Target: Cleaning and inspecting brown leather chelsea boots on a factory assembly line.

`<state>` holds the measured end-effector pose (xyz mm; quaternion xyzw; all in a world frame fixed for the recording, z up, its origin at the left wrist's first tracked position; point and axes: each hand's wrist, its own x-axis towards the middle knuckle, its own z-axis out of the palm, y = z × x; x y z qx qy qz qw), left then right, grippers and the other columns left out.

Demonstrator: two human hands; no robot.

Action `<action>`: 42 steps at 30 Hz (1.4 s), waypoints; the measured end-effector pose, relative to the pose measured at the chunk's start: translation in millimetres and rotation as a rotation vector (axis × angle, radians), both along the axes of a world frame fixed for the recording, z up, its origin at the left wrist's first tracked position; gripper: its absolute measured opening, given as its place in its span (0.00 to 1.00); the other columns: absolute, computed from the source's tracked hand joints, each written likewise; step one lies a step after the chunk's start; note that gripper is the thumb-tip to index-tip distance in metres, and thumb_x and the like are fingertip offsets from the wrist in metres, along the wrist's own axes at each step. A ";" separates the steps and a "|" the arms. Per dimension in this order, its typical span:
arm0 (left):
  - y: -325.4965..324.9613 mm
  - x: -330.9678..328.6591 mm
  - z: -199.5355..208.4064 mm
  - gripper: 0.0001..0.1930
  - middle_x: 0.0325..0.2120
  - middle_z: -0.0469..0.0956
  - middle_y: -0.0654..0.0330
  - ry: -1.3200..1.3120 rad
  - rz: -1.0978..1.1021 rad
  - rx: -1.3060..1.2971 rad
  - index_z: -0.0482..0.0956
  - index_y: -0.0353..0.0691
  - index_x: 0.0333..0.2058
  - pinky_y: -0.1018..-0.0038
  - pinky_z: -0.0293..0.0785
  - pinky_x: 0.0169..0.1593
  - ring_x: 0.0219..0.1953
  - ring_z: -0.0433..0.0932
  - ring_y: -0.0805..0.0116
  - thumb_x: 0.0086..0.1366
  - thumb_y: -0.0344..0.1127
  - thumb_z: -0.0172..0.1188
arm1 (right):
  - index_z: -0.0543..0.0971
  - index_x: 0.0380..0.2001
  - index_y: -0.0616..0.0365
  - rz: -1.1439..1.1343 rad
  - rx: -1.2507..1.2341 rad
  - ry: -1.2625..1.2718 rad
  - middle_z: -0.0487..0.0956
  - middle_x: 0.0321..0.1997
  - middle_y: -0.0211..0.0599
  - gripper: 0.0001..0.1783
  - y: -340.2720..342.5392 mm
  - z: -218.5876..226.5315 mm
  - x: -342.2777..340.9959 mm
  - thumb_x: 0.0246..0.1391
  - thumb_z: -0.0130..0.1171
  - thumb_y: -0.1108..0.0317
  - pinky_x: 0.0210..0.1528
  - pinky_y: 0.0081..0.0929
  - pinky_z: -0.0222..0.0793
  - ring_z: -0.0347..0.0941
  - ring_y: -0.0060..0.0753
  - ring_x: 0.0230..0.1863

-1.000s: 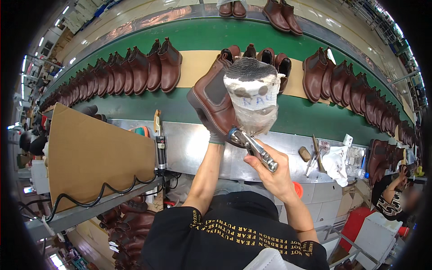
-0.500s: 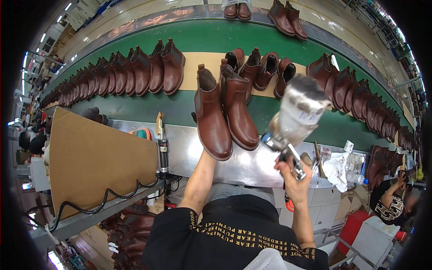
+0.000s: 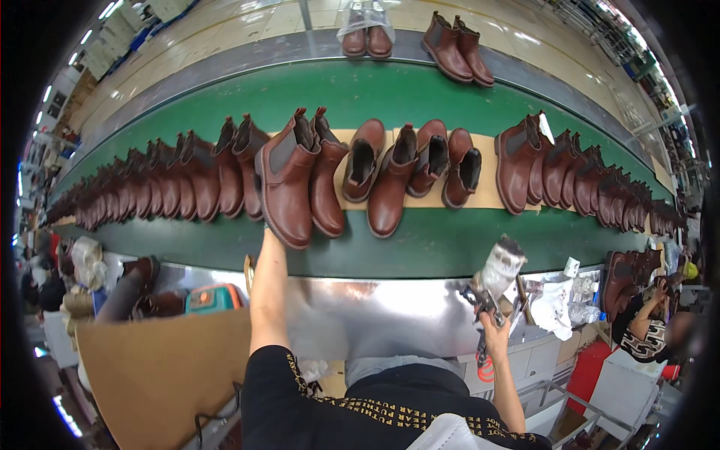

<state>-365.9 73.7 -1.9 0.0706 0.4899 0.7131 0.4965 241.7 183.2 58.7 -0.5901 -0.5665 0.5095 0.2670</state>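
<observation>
A pair of brown ankle boots (image 3: 287,184) with dark elastic side panels is raised at the left end of the gap in the row. My left forearm (image 3: 268,296) reaches up beneath them; the hand is hidden behind the boots, which it supports. Low on the right, my right hand (image 3: 496,332) grips a spray gun (image 3: 484,301) by its handle. The gun's cup (image 3: 501,270) is wrapped in whitish, stained plastic and has a dark top. Beyond the held pair, several loose boots (image 3: 391,184) stand or lie on a cardboard strip (image 3: 486,161).
Long rows of brown boots line the green belt (image 3: 435,244) on both sides. A metal ledge (image 3: 390,315) runs along its near edge. A cardboard sheet (image 3: 165,375) rises at lower left. White cloth (image 3: 553,307) and bottles lie at right, near another person (image 3: 645,330).
The held pair of boots has moved left and away from me, to the row. My right hand has lowered the spray gun. The view has shifted.
</observation>
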 end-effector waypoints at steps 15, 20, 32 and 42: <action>98.5 -17.5 -74.8 0.10 0.34 0.76 0.41 1.462 0.341 -0.484 0.68 0.36 0.43 0.59 0.72 0.40 0.39 0.76 0.42 0.63 0.27 0.48 | 0.77 0.39 0.65 0.421 -0.231 -1.058 0.81 0.35 0.46 0.26 105.5 70.9 -25.8 0.38 0.71 0.61 0.38 0.32 0.74 0.79 0.36 0.35; 106.7 -21.0 -32.7 0.13 0.32 0.76 0.55 1.242 0.697 -0.405 0.68 0.36 0.45 0.73 0.73 0.43 0.34 0.76 0.66 0.62 0.21 0.48 | 0.76 0.44 0.62 0.680 0.617 -0.257 0.77 0.41 0.41 0.17 179.0 110.1 -237.9 0.48 0.61 0.75 0.45 0.29 0.69 0.75 0.38 0.42; 110.3 104.6 46.0 0.11 0.40 0.76 0.59 0.831 0.378 -0.068 0.70 0.30 0.45 0.79 0.70 0.48 0.42 0.75 0.75 0.63 0.23 0.52 | 0.82 0.28 0.63 1.267 0.272 -0.471 0.82 0.27 0.35 0.08 302.8 18.8 -392.3 0.44 0.62 0.70 0.38 0.28 0.72 0.77 0.32 0.30; 148.3 110.5 40.9 0.23 0.34 0.79 0.52 0.877 -0.102 -0.332 0.72 0.29 0.45 0.72 0.72 0.43 0.37 0.78 0.64 0.58 0.43 0.60 | 0.79 0.39 0.64 0.911 0.265 -0.365 0.80 0.42 0.42 0.37 313.8 21.9 -368.8 0.50 0.52 0.34 0.52 0.35 0.66 0.73 0.38 0.49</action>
